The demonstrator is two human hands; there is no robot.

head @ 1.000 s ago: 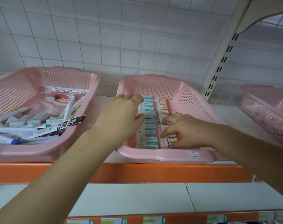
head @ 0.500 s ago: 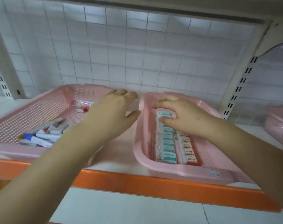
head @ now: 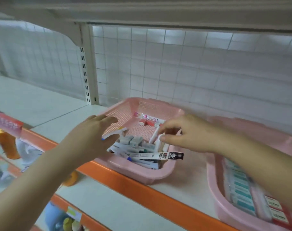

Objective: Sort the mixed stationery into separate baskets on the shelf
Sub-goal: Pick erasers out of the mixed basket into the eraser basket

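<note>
A pink basket (head: 142, 175) in the middle of the shelf holds mixed stationery: white pens, grey erasers (head: 132, 140), red erasers (head: 147, 122) and a long pack with a black label (head: 168, 155). My left hand (head: 92, 135) hovers with spread fingers over the basket's left rim and holds nothing. My right hand (head: 188, 134) reaches in from the right, its thumb and fingers pinching the top of a white pen (head: 157, 144) that leans on the right wall. A second pink basket (head: 213, 189) at the right holds neat rows of boxed erasers (head: 242, 192).
The shelf has an orange front edge (head: 158, 195) and a white grid back wall. A slotted upright post (head: 88, 72) stands at the back left. Another shelf hangs close overhead. An orange bottle (head: 7, 144) and other goods sit on lower shelves at the left.
The view swung left from the eraser basket to the mixed basket. My right hand left the boxed erasers and reached into the mixed basket; my left hand moved over its left rim.
</note>
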